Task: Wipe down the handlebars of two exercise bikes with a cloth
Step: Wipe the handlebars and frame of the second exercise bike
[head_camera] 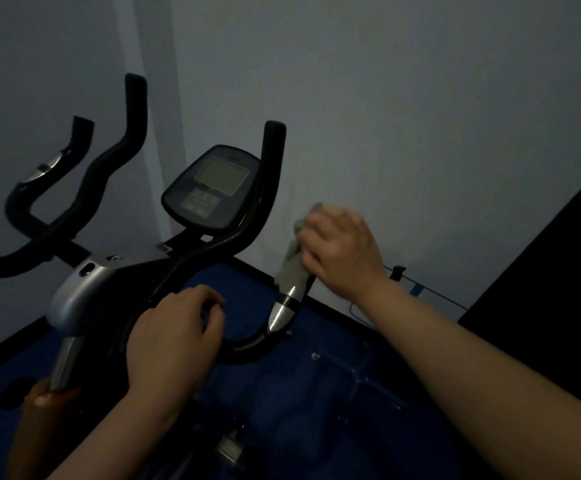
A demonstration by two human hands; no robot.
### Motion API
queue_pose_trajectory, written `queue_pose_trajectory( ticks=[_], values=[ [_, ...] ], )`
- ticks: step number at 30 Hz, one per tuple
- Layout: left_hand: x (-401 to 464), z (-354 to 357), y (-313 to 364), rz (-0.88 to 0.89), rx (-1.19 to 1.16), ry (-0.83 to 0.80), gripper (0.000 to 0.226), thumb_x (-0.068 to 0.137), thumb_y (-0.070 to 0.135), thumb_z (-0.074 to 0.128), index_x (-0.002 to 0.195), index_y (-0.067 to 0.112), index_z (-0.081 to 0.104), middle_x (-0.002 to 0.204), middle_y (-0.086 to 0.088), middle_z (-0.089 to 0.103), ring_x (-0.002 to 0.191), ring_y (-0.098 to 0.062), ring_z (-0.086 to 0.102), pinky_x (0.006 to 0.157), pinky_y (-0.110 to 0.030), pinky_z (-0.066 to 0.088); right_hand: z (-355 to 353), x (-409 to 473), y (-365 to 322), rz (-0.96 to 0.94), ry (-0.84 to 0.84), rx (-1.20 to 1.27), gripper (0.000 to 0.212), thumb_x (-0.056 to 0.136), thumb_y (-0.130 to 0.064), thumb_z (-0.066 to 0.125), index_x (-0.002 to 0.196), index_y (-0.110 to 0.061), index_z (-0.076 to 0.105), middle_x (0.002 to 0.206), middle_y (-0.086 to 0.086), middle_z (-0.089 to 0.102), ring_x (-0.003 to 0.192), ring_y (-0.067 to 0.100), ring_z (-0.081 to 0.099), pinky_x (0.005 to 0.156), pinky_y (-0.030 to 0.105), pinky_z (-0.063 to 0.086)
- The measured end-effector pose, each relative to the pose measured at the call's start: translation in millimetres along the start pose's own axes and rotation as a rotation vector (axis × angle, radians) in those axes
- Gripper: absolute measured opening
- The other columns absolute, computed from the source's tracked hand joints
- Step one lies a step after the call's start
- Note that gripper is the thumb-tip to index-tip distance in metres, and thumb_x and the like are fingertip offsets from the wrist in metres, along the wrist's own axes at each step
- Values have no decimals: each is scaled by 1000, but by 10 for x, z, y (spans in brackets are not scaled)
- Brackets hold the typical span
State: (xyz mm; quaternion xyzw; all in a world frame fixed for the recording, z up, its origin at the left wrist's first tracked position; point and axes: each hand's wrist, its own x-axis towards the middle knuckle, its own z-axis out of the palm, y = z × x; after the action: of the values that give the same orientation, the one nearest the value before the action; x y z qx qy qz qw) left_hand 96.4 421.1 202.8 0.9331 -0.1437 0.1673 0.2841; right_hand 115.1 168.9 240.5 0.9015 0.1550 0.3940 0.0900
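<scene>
At far left, second bike's black foam-covered curved handlebar (74, 188) stands against the grey wall, untouched, with a silver pulse-sensor patch on its left horn. Only bars and stem visible; rest is out of frame.

Centre: near bike's silver-grey moulded stem housing (85, 289), and behind it a black oval console with grey LCD screen (213, 185). Near bike's black looped handlebar (213, 244) runs from the housing out to both sides and up.

Left hand (175, 341) curls round the near loop of that bar, holding nothing else; judged a brace.

Right: right hand (341, 251) grips a pale grey soft cloth (292, 265) wrapped round the right horn, just above the silver sensor sleeve (282, 308). Hand is blurred, so finger detail is unclear.

Handling, judged:
- Cloth: light, limp, conforms to the tube. Hold bunched in the palm and wrap round the bar; loose tail hangs down and could snag.
- Bars: rigid, fixed, take pressure. Foam is grippy and drags the cloth; metal sensors are slick, so the cloth slides faster there.
- Console: likely the fragile part, keep off it.

Count: 2 handlebars, 1 console, 1 cloth, 2 hands. Sensor patches visible: 1 left bike, 1 near bike.

Floor is a blue mat (316, 393), dark lighting.
</scene>
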Motion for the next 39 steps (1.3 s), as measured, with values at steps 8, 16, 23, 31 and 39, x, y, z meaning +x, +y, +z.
queue_pose_trajectory(
  ticks=[8, 16, 23, 31, 39],
  values=[
    [11, 6, 14, 5, 19, 17, 7, 81, 26, 62, 83, 29, 68, 65, 18, 41, 64, -20, 62, 53, -26, 36, 57, 23, -667, 1034, 373, 693, 29, 101, -22, 37, 126, -21, 51, 124, -3, 55, 103, 3, 53, 83, 12, 47],
    [29, 67, -29, 46, -3, 48, 10, 83, 30, 56, 85, 32, 65, 68, 16, 52, 58, -10, 51, 49, -24, 32, 35, -281, -1292, 903, 216, 733, 45, 101, -12, 35, 145, -23, 34, 157, -15, 12, 144, 9, 16, 119, 28, 14],
    [-67, 31, -117, 41, -403, 268, 18, 86, 20, 46, 96, 26, 59, 88, 12, 58, 76, -1, 55, 63, -17, 44, -222, -680, -1207, 169, -223, 511, 30, 94, -18, 46, 119, -15, 64, 136, 1, 54, 140, 17, 24, 119, 42, 7],
    [-382, -89, -552, -63, -142, 422, 22, 86, 13, 45, 99, 16, 62, 94, 0, 61, 84, -17, 56, 72, -37, 46, -240, -198, -1179, -229, -576, 243, 42, 93, -38, 52, 126, -11, 58, 108, 3, 69, 96, 21, 65, 90, 34, 45],
    [-383, -81, -533, -164, -97, 411, 18, 88, 16, 45, 96, 19, 61, 90, 4, 61, 80, -11, 55, 68, -25, 37, -96, -77, -1491, -83, -672, 244, 52, 99, -26, 42, 148, -14, 25, 122, 4, 58, 90, 21, 62, 61, 28, 33]
  ],
)
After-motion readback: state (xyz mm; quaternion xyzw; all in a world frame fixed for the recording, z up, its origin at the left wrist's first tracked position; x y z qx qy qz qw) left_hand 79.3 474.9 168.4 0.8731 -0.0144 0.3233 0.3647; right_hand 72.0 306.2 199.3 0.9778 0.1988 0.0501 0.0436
